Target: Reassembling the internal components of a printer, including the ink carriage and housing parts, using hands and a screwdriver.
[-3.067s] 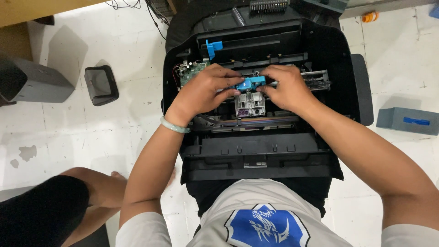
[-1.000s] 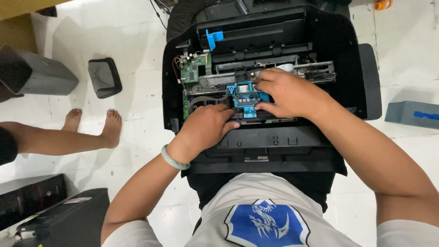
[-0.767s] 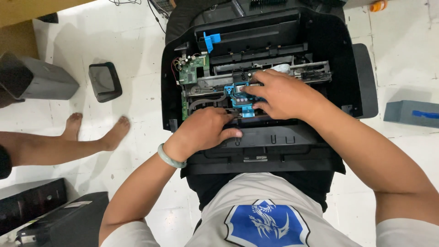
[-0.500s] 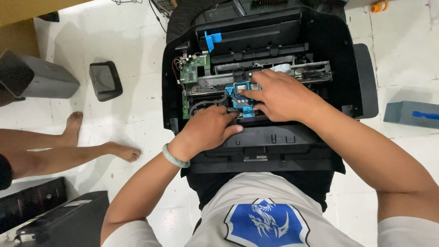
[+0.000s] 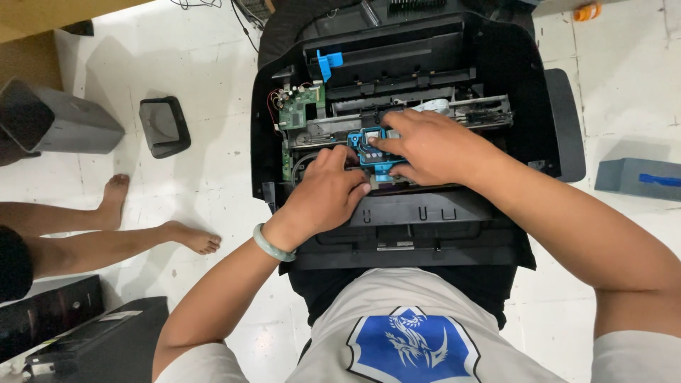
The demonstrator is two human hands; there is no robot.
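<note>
An opened black printer with its cover off lay on the white tiled floor, right in front of the seated person. Inside the printer, near its middle, sat the blue cartridge carriage. The right hand rested over the carriage's right side, fingers curled and pressing on it, the fingertips touching the blue part. The left hand lay just below and left of the carriage, loosely curled, fingers touching the black mechanism beside it; whether it gripped anything could not be told. A green circuit board sat up and left of the carriage. A pale bracelet circled the left wrist.
</note>
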